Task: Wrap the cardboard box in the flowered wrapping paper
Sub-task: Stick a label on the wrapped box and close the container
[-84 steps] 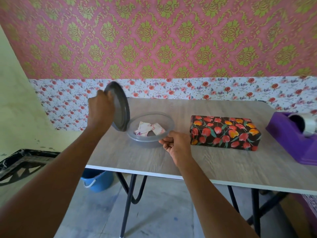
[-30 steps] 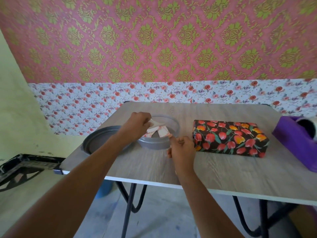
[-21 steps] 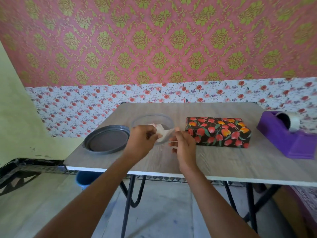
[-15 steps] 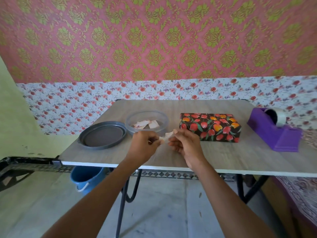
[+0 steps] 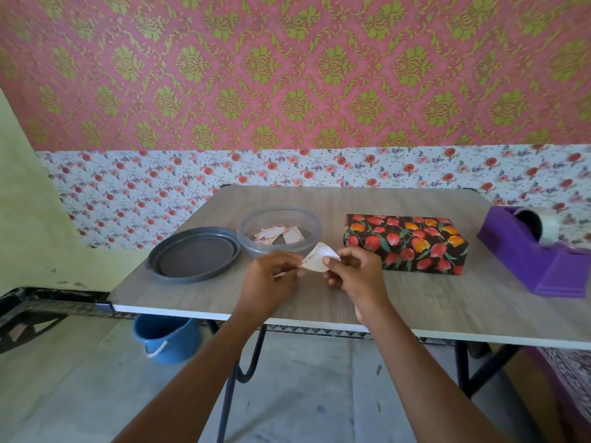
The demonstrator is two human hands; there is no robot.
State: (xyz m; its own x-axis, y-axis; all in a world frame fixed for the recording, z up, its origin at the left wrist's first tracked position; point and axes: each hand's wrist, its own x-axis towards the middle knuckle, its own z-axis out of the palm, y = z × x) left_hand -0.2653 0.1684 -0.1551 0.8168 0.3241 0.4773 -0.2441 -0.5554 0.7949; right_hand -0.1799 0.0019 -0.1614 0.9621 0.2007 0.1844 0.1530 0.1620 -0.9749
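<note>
grey wood-grain tabletop (image 5: 415, 302): carries everything listed below except the bucket.
cardboard box (image 5: 406, 241): lies flat, right of centre on the tabletop, between the bowl and the tape dispenser, touching neither. no bare cardboard shows on the faces in view.
flowered wrapping paper (image 5: 425, 251): black with red and orange tulips, drawn tight over the box. wrapping looks close to finished.
box handling: judged stiff and light; the paper looks smooth, so it may slide under fingertips. best taken by the two long sides, palms flat, away from the folded left end, where a fold could lift or tear.
tape dispenser (image 5: 537, 254): purple, at the right edge, roll of clear tape mounted.
lid (image 5: 195, 255): dark grey, round, flat on the tabletop, just left of the bowl.
bucket (image 5: 166, 338): blue, on the floor under the near left corner.
bowl (image 5: 249, 241): clear plastic, uncovered, a few paper slips (image 5: 278, 235) inside.
left hand (image 5: 268, 279): fingers curled, pinching the left end of the paper tag.
right hand (image 5: 358, 273): fingers curled, pinching the right end of the same tag.
paper tag (image 5: 318, 260): small, pale, printed; bowed upward between the hands, above the tabletop in front of the bowl. thin and limp, easily creased; hold by the edges.
</note>
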